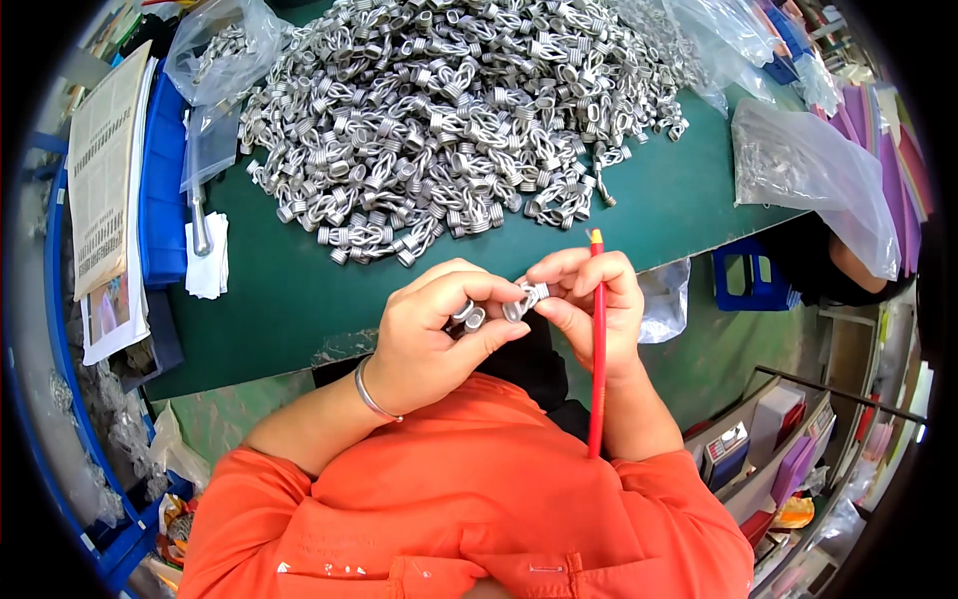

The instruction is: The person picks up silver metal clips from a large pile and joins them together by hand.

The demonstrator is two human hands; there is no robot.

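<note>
My left hand (pixel 424 324) is closed, with a few small silver metal pieces (pixel 473 320) tucked in its curled fingers. Between both hands, fingertips and thumbs pinch one silver metal piece (pixel 526 300) with a looped, twisted body and a ribbed end. My right hand (pixel 611 324) also keeps a long red stick-like tool (pixel 599 369) with a yellow end between its fingers, pointing away from me. Just beyond my hands, a big heap of the same silver pieces (pixel 449 120) covers much of the green table (pixel 269 329).
At the left stand a blue bin (pixel 165 180), printed sheets (pixel 105 170) and a metal-handled tool (pixel 200 225) on white paper (pixel 208 265). A clear plastic bag (pixel 808 165) lies at the right edge. Beyond that edge are a blue plastic crate (pixel 748 280) and another person's arm (pixel 856 268).
</note>
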